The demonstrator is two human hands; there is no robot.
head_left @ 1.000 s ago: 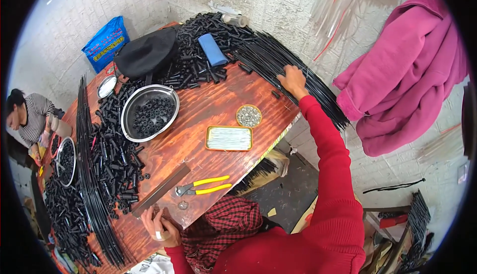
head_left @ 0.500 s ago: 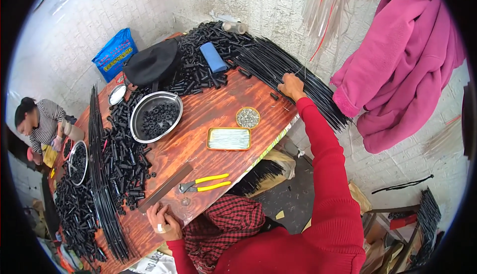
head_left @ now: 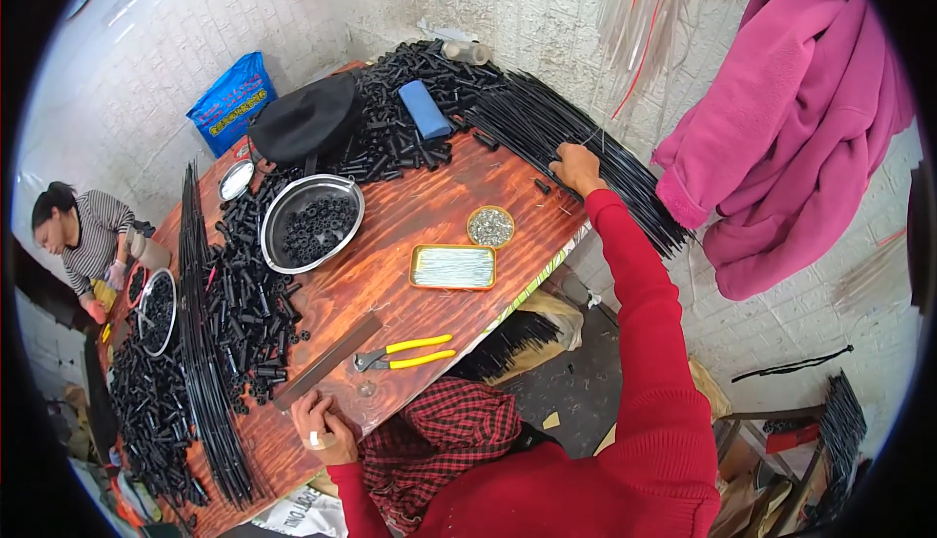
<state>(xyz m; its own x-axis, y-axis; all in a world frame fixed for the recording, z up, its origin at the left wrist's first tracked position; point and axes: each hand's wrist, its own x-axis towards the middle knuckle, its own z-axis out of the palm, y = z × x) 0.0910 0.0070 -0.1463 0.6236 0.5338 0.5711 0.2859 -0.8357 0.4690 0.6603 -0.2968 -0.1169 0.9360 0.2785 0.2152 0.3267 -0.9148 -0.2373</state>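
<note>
My right hand [head_left: 579, 168] reaches to the far right of the table, at the near edge of a bundle of long thin black rods [head_left: 625, 182]. Its fingers are bent together, and what they pinch, if anything, is hidden. At the near edge of the table rests my left hand [head_left: 324, 429], a white strip round one finger. Its fingers are loosely bent and apart, with nothing seen in them. Beside it lie a flat brown strip [head_left: 330, 360] and cutting pliers with yellow handles [head_left: 415, 354].
A steel bowl [head_left: 270, 249] holds small black rings, near heaped black tubular parts [head_left: 239, 304]. An oblong yellow-rimmed tray [head_left: 454, 268] holds thin pale pins; a round dish [head_left: 490, 227] holds small metal bits. Another person [head_left: 83, 236] works at the far left. A pink jacket [head_left: 781, 119] hangs at right.
Both my hands stay almost in place, the right one a touch farther along the rods' edge. The view has shifted slightly. The other person's head and hands have moved.
</note>
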